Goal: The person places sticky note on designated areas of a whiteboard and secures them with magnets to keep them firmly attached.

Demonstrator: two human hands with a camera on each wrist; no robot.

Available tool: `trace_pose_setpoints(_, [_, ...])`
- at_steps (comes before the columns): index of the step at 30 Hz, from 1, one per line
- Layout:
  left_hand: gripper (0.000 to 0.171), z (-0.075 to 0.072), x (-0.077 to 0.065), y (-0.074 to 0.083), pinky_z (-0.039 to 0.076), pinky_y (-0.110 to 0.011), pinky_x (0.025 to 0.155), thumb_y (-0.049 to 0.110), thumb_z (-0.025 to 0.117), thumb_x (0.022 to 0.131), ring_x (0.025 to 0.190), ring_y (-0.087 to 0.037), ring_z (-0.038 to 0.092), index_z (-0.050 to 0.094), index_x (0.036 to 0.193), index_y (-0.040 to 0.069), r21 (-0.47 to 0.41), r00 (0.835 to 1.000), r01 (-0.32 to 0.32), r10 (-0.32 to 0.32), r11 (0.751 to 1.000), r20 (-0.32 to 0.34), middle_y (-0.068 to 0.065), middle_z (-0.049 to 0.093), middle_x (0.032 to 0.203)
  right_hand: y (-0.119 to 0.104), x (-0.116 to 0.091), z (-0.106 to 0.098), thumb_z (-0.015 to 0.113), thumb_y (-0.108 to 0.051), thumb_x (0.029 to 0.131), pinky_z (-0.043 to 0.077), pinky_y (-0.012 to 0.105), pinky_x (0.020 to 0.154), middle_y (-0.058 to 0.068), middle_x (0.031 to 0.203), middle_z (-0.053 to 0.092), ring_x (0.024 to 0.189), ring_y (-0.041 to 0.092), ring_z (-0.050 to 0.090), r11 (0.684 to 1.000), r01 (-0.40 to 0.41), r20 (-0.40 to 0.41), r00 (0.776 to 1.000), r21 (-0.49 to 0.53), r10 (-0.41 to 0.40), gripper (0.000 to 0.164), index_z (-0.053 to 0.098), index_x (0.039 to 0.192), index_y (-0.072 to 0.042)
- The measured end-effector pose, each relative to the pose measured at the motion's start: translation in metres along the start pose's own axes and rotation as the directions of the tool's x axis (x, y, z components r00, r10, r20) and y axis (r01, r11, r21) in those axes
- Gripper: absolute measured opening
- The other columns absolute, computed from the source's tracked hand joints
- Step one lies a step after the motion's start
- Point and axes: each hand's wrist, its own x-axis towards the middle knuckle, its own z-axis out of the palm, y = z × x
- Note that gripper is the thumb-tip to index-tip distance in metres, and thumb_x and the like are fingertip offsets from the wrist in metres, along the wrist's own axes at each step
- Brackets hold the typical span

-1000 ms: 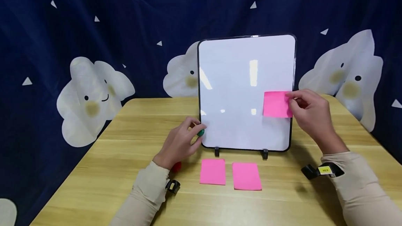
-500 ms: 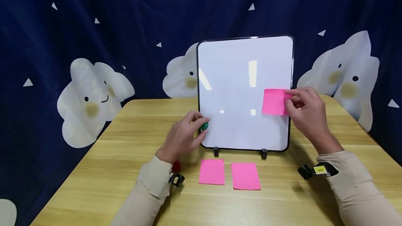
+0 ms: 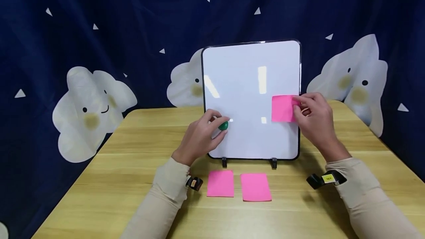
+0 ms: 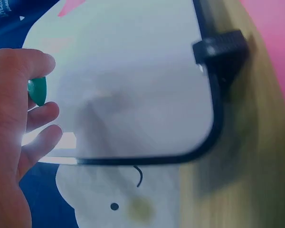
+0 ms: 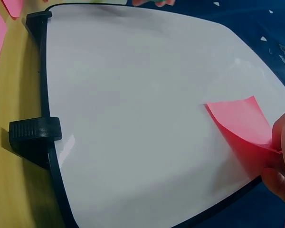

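Note:
Between thumb and fingers my left hand (image 3: 200,135) holds a small round green magnet-like piece (image 3: 224,125), in front of the lower left of a whiteboard (image 3: 245,84). The left wrist view shows the green piece (image 4: 38,90) pinched near the board's surface. My right hand (image 3: 315,119) pinches the right edge of a pink sticky note (image 3: 282,108) at the board's right side. In the right wrist view this note (image 5: 240,118) bends outward, its far corner close to the board; whether it touches I cannot tell.
Two pink sticky notes, a left one (image 3: 220,183) and a right one (image 3: 256,187), lie on the wooden table (image 3: 232,220) before the board. Black stand feet (image 3: 274,163) hold the board's lower edge. Behind hangs a dark blue curtain (image 3: 149,10) with clouds.
My left hand has moved right and up with the green piece, from the board's left edge to over its surface. The right hand and note have shifted slightly left. A red thing beneath the left wrist is now hidden.

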Motion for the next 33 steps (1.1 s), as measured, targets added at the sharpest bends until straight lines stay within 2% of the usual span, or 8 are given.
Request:
trace_pose_setpoints(8, [0.037,0.007,0.016,0.009,0.051,-0.023,0.060,0.023,0.075,0.090,0.083,-0.013,0.063,0.068,0.124,0.010,-0.017,1.000,0.001,-0.001,1.000,-0.021,-0.008,0.059,0.112,-0.001,-0.003,0.002,0.068,0.009,0.086,0.039,0.006,0.069,0.021,0.102,0.055,0.077,0.022,0.060,1.000,0.019,0.008,1.000,-0.005,-0.018,0.024,0.072,0.110,0.010])
trace_pose_setpoints(13, [0.037,0.012,0.028,0.016,0.053,-0.022,0.067,0.024,0.075,0.090,0.090,-0.013,0.064,0.069,0.124,0.009,-0.046,0.999,0.009,-0.011,0.999,-0.041,-0.007,0.059,0.113,-0.001,-0.001,0.001,0.067,0.012,0.085,0.039,0.007,0.069,0.023,0.102,0.056,0.077,0.022,0.059,0.999,0.051,-0.011,0.999,0.004,-0.051,0.025,0.072,0.110,0.010])
trace_pose_setpoints(17, [0.037,0.015,0.035,0.018,0.052,-0.021,0.071,0.025,0.075,0.090,0.092,-0.011,0.062,0.070,0.124,0.011,-0.058,0.999,0.016,-0.018,0.998,-0.028,-0.006,0.059,0.114,0.000,-0.001,0.004,0.068,0.011,0.085,0.038,0.011,0.066,0.022,0.101,0.055,0.077,0.019,0.056,0.998,0.058,-0.018,0.998,-0.001,-0.058,0.025,0.072,0.109,0.010])
trace_pose_setpoints(24, [0.036,0.013,0.045,0.029,0.050,-0.018,0.073,0.024,0.076,0.090,0.086,-0.011,0.059,0.070,0.123,0.010,-0.098,1.000,0.014,-0.016,0.995,-0.017,-0.005,0.059,0.112,0.003,-0.002,0.005,0.068,0.010,0.084,0.035,0.013,0.064,0.022,0.100,0.055,0.076,0.022,0.057,0.996,0.088,-0.033,0.996,-0.006,-0.088,0.024,0.073,0.108,0.010])
trace_pose_setpoints(33, [0.037,0.018,0.061,0.042,0.047,-0.016,0.075,0.022,0.076,0.090,0.089,-0.010,0.059,0.070,0.123,0.008,-0.146,0.999,-0.001,-0.004,0.989,-0.033,-0.006,0.059,0.112,0.004,-0.004,0.005,0.070,0.008,0.085,0.034,0.020,0.064,0.022,0.101,0.052,0.078,0.024,0.055,0.997,0.067,-0.002,0.998,-0.048,-0.067,0.026,0.072,0.112,0.009])
